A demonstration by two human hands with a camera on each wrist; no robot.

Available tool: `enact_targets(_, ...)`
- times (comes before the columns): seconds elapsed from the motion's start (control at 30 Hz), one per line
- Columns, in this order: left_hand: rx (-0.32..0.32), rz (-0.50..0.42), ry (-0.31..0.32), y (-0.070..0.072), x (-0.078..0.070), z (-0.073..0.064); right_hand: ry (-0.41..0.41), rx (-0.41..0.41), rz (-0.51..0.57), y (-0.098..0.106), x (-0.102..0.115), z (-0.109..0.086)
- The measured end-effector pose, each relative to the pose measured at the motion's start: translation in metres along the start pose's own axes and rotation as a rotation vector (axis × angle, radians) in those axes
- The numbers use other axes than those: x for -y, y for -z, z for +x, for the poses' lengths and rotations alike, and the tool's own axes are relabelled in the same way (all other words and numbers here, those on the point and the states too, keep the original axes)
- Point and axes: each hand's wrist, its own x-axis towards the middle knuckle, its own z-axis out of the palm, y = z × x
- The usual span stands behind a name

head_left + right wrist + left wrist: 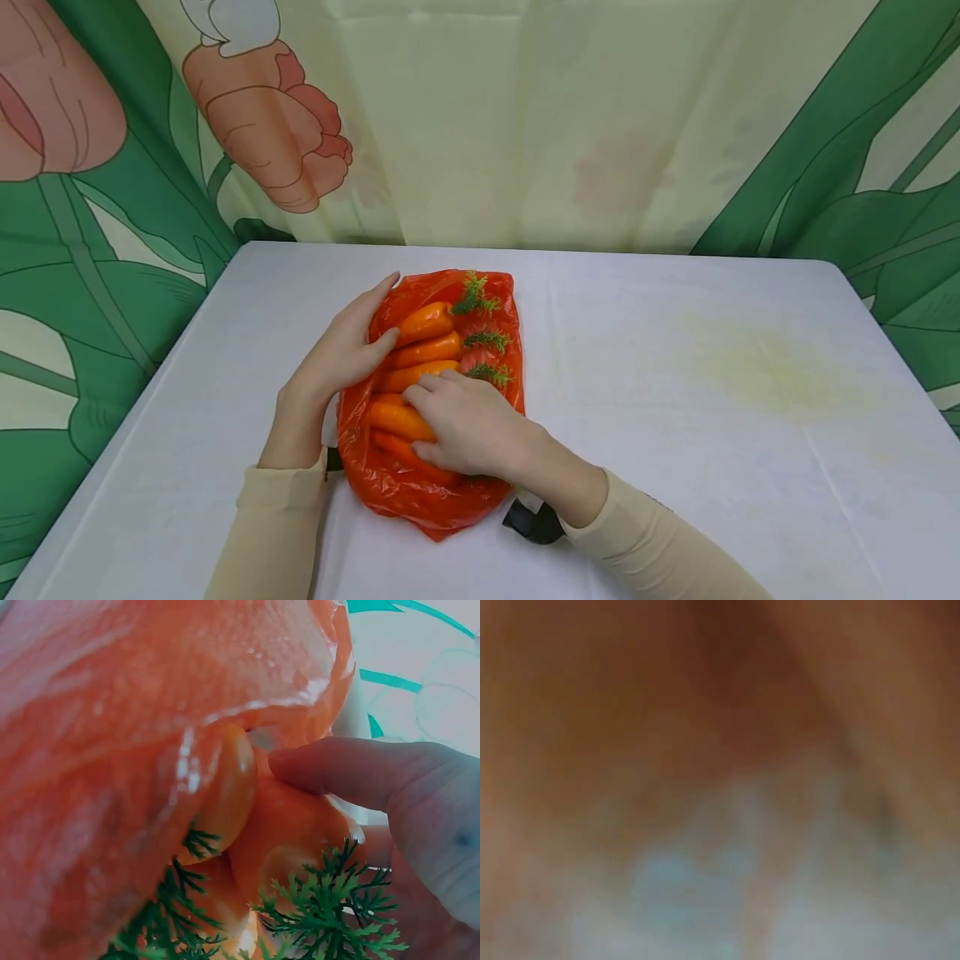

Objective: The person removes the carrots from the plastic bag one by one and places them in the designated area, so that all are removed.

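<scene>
A red plastic bag (431,510) lies on the table with several orange carrots (426,323) in a row inside its wide mouth. Green leafy tops (487,340) point to the right. My right hand (476,425) curls over the lower carrots and grips one carrot (401,419), its thumb on the near side. In the right wrist view the thumb lies against a carrot (289,814) beside the bag's film (150,690). Along the bag's upper left edge rests my left hand (347,342), fingers straight, thumb at a carrot's end. The left wrist view is too blurred to read.
A white cloth covers the table (675,375), with a faint yellowish patch (787,371) on the right. Behind it hangs a printed curtain (525,125). A black strap (534,522) shows at my right wrist.
</scene>
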Motion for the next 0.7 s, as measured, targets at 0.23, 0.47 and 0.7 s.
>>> enact_targets(0.23, -0.003, 0.001, 0.002, 0.000, 0.000, 0.000, 0.000, -0.010, 0.014, 0.006, -0.005, -0.002)
enact_targets(0.47, 0.001, -0.005, 0.011, 0.000, 0.001, 0.000, -0.019, -0.004, 0.053, 0.012, -0.011, -0.005)
enact_targets(0.7, 0.009, 0.006, 0.022, 0.001, 0.001, 0.000, -0.053, 0.017, 0.054, 0.020, -0.020, -0.011)
